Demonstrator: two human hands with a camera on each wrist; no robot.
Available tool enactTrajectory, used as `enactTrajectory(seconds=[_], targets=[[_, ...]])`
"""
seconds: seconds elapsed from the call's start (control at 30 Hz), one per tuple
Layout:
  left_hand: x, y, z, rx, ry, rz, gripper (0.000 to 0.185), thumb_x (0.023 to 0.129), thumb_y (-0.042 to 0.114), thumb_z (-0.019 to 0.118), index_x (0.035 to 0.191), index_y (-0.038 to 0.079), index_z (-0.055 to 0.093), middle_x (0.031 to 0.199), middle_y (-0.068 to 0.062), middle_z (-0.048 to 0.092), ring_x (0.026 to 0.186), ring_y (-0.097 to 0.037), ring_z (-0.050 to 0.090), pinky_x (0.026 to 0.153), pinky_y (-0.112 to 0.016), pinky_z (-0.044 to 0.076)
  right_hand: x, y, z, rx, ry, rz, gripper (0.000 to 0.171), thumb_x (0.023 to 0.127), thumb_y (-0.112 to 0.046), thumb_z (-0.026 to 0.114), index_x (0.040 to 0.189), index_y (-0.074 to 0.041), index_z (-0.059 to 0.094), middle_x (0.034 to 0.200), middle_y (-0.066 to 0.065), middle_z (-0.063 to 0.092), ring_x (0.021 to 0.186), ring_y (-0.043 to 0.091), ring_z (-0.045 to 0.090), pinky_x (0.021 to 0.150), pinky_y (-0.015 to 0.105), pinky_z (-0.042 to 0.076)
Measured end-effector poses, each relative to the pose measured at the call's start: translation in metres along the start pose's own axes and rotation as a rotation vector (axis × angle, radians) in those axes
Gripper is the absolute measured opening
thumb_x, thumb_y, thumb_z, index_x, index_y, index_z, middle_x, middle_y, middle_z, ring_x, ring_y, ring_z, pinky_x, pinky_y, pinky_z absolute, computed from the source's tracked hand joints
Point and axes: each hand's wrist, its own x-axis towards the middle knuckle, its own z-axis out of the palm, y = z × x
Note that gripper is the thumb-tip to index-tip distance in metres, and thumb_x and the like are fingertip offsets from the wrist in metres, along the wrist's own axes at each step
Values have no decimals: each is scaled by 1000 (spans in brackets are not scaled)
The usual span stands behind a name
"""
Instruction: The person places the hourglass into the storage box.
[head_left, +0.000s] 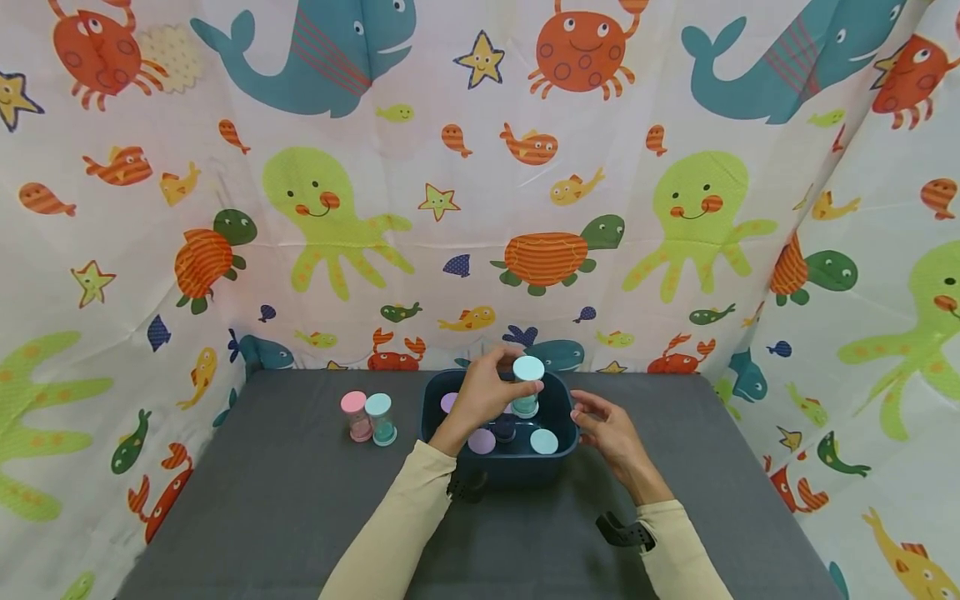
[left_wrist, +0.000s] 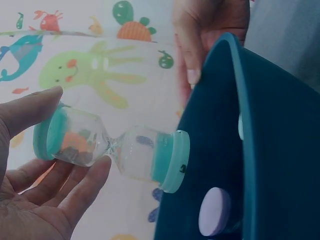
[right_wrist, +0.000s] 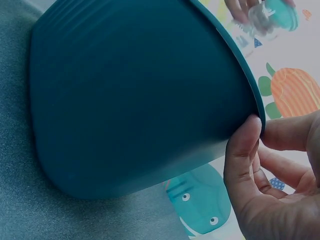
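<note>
My left hand (head_left: 483,396) grips a teal-capped hourglass (head_left: 528,369) over the bin. In the left wrist view this hourglass (left_wrist: 135,150) lies sideways across the picture, its glass bulbs narrowing at the waist, with the thumb at one cap and the fingers along its side. With thumb and fingers, my right hand (head_left: 615,433) pinches the right rim of the dark blue bin (head_left: 502,473); the right wrist view shows the thumb (right_wrist: 245,137) on the outer wall. Inside the bin stand a lilac-capped timer (head_left: 482,442), a light teal one (head_left: 543,442) and a dark one (head_left: 504,430).
Left of the bin, a pink hourglass (head_left: 356,417) and another teal hourglass (head_left: 381,419) stand side by side on the grey table (head_left: 300,500). A curtain (head_left: 465,283) printed with sea animals hangs behind the table and down both sides.
</note>
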Motion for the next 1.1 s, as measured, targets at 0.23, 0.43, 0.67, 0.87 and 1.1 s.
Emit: enactTrajectory(seconds=[0.23, 0.43, 0.67, 0.87, 1.1], targets=[[10, -11, 12, 43, -29, -19, 46, 80, 33, 81, 120, 17, 63, 117, -2, 67, 111, -22, 61, 91, -41, 53, 0, 0, 0, -5, -5, -3, 41, 99, -18, 58, 140, -14, 53, 119, 11, 53, 96, 22, 58, 78, 28, 55], [15, -15, 20, 89, -49, -19, 46, 81, 34, 81, 121, 20, 64, 115, -1, 65, 108, -21, 58, 87, -36, 53, -1, -1, 1, 2, -6, -7, 41, 99, -17, 57, 140, -13, 53, 119, 12, 53, 97, 21, 57, 76, 27, 54], [20, -19, 25, 144, -65, -37, 48, 80, 35, 81, 122, 18, 65, 112, -3, 64, 102, -19, 56, 81, -31, 52, 0, 0, -1, 12, -6, -3, 42, 99, -17, 58, 140, -13, 53, 118, 10, 53, 95, 20, 57, 76, 28, 55], [23, -26, 26, 172, -73, -54, 49, 80, 33, 82, 122, 16, 65, 112, -4, 65, 100, -19, 58, 82, -32, 53, 0, 1, -1, 12, -3, -1, 40, 99, -17, 58, 139, -14, 54, 116, 9, 54, 95, 20, 58, 77, 29, 55], [27, -31, 29, 195, -71, -60, 48, 80, 31, 82, 122, 15, 66, 111, -4, 65, 98, -19, 58, 82, -32, 54, 0, 1, -1, 10, -3, -9, 41, 99, -17, 58, 139, -13, 54, 118, 10, 54, 96, 20, 57, 78, 29, 55]])
